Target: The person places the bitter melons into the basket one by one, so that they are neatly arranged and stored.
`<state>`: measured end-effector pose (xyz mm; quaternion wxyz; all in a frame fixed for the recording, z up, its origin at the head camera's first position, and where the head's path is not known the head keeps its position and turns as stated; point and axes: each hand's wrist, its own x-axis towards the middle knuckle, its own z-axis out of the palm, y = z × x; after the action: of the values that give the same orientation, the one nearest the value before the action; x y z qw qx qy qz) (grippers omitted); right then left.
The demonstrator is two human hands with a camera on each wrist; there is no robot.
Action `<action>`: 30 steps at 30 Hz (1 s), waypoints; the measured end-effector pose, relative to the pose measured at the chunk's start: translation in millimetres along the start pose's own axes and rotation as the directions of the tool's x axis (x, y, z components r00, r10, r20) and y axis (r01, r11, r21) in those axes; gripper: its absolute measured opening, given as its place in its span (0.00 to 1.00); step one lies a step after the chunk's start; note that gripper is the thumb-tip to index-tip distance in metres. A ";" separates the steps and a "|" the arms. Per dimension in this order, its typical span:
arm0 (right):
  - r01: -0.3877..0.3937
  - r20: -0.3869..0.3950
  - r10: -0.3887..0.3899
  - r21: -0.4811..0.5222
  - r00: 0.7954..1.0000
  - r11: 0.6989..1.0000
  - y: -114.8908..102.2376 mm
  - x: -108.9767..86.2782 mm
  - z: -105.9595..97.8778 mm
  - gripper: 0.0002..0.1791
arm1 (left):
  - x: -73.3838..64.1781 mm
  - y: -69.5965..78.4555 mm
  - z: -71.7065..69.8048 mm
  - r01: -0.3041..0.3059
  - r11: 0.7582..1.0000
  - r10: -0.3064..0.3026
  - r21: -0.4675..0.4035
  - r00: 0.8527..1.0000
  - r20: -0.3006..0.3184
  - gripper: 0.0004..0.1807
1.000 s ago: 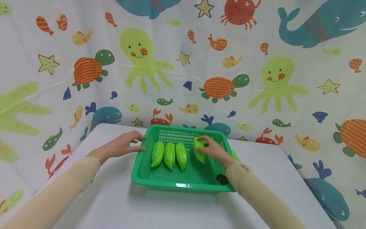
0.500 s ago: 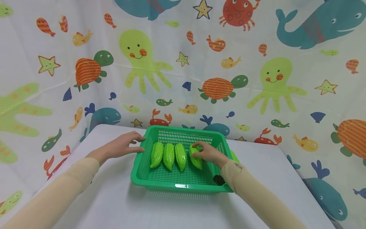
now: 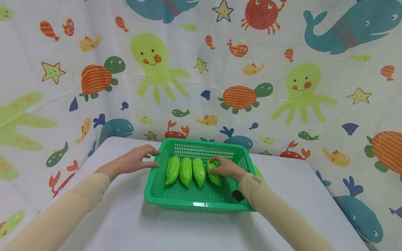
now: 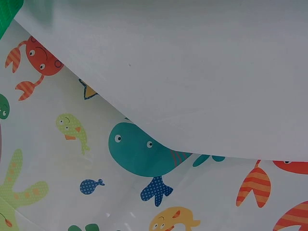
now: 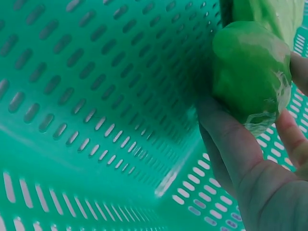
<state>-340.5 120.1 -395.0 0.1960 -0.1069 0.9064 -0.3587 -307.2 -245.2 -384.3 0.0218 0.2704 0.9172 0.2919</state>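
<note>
The right hand (image 3: 228,168) has its fingers and thumb clamped on 1 gourd (image 3: 215,178), inside the basket (image 3: 176,202), right of centre. 3 other gourds (image 3: 186,172) lie side by side to its left. The left hand (image 3: 135,159) has thumb and fingers apart, tips at the basket's left rim. The basket stands on a white table (image 3: 201,230) before a printed curtain (image 3: 201,80).

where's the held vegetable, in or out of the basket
In: the head view shows the right hand holding the vegetable inside the basket, beside three others.
</note>
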 end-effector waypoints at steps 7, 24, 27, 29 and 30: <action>0.005 0.001 -0.005 0.010 1.000 1.000 -0.4 1.4 -0.7 0.24 | 1.5 0.3 -0.1 0.004 1.000 -0.004 0.002 1.000 -0.007 0.33; -0.008 0.029 0.008 0.006 1.000 1.000 -4.3 2.3 4.4 0.25 | 0.2 1.3 0.0 0.006 1.000 -0.006 0.004 1.000 -0.002 0.34; -0.005 0.034 0.005 -0.005 0.999 1.000 -5.2 1.8 4.9 0.25 | 0.6 0.8 0.4 0.006 1.000 -0.005 0.005 1.000 -0.003 0.33; -0.009 0.032 0.009 0.001 0.999 1.000 -5.8 1.3 5.3 0.25 | 0.8 0.6 0.7 0.005 1.000 -0.005 0.006 1.000 -0.002 0.33; -0.010 0.032 0.010 0.008 0.999 1.000 -5.7 1.1 5.5 0.25 | 0.8 0.6 0.7 0.004 1.000 -0.004 0.005 1.000 -0.002 0.33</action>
<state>-338.9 112.2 -395.0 0.2127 -0.1071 0.9022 -0.3597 -307.5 -244.0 -384.5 0.0211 0.2682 0.9185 0.2899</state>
